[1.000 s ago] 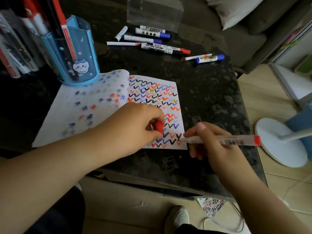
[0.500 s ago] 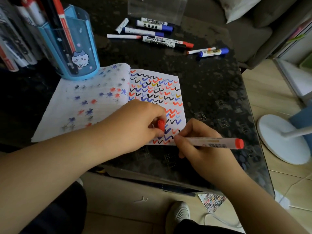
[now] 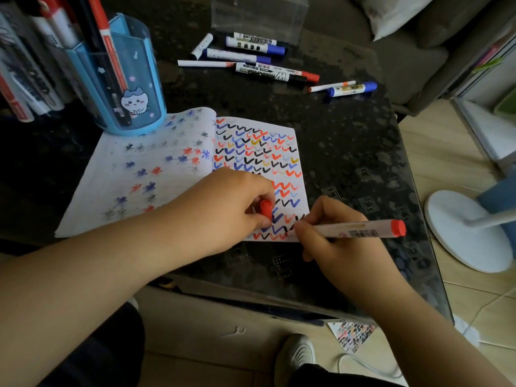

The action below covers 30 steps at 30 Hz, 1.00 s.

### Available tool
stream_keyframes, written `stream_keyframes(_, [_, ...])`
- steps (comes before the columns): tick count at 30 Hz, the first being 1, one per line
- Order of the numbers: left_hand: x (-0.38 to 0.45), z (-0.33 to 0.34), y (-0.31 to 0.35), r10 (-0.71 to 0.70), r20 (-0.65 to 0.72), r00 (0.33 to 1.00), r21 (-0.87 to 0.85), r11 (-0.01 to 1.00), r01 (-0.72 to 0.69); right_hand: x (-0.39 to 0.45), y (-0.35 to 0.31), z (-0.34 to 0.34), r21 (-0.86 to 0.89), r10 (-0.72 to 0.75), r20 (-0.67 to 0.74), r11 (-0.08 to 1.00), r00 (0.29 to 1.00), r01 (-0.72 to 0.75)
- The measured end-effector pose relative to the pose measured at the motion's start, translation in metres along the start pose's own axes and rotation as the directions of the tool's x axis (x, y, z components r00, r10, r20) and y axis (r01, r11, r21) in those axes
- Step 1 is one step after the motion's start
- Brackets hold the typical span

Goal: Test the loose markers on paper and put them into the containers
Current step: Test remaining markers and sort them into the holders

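Observation:
An open notebook (image 3: 145, 174) lies on the dark table, its right page covered in coloured zigzag marks. My right hand (image 3: 335, 247) grips a white marker with a red end (image 3: 363, 229), its tip down at the page's lower right corner. My left hand (image 3: 223, 208) rests on the page and pinches the red cap (image 3: 265, 209). Several loose markers (image 3: 262, 55) lie at the far side of the table. A blue cat-printed pen cup (image 3: 131, 88) with markers in it stands on the notebook's top left corner.
A clear plastic box (image 3: 259, 15) stands behind the loose markers. More markers stand in a holder (image 3: 25, 74) at the far left. The table's edge (image 3: 418, 208) runs along the right, with a white fan base (image 3: 463, 230) on the floor beyond. A sofa with a cushion (image 3: 396, 12) lies behind.
My right hand turned the marker and brought its tip down to the lower right corner of the page. My left hand stayed on the page with the cap.

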<state>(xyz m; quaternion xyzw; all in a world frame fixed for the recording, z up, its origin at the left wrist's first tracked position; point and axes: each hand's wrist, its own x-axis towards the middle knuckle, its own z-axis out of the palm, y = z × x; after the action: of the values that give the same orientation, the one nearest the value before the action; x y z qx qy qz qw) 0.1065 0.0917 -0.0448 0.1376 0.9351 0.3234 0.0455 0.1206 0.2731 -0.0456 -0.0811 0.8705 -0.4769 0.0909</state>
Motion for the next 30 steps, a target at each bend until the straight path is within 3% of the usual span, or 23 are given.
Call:
stream_keyframes(2, [0.001, -0.001, -0.001, -0.044, -0.044, 0.998, -0.142, 0.989, 0.037, 0.001, -0.004, -0.002, 0.097, 0.026, -0.041, 0.995, 0.999, -0.022])
stream_keyframes(4, [0.005, -0.005, -0.003, -0.133, -0.118, 0.984, -0.398, 0.914, 0.076, 0.003, -0.012, -0.008, 0.211, 0.015, -0.102, 0.977, 0.995, 0.007])
stream_keyframes(6, [0.008, -0.013, -0.001, -0.25, -0.146, 0.957, -0.646, 0.757, 0.099, 0.007, -0.022, -0.014, 0.325, -0.002, -0.154, 0.944, 0.988, 0.053])
stream_keyframes(8, [0.008, -0.021, 0.003, -0.36, -0.06, 0.931, -0.847, 0.511, 0.143, 0.013, -0.028, -0.019, 0.441, -0.007, -0.185, 0.893, 0.983, 0.089])
stream_keyframes(10, [0.007, -0.028, 0.007, -0.373, 0.031, 0.927, -0.942, 0.299, 0.151, 0.018, -0.033, -0.02, 0.534, -0.016, -0.213, 0.835, 0.977, 0.13])
stream_keyframes(12, [0.005, -0.033, 0.009, -0.353, 0.057, 0.934, -0.97, 0.2, 0.135, 0.023, -0.039, -0.019, 0.577, -0.032, -0.225, 0.801, 0.974, 0.159])
stream_keyframes(23, [-0.002, -0.04, 0.009, -0.305, 0.086, 0.948, -0.982, 0.135, 0.133, 0.037, -0.06, -0.002, 0.623, -0.08, -0.162, 0.765, 0.984, 0.165])
stream_keyframes(30, [-0.009, -0.046, 0.003, -0.279, 0.059, 0.958, -0.972, 0.204, 0.119, 0.04, -0.063, 0.006, 0.591, -0.061, -0.159, 0.794, 0.985, 0.145])
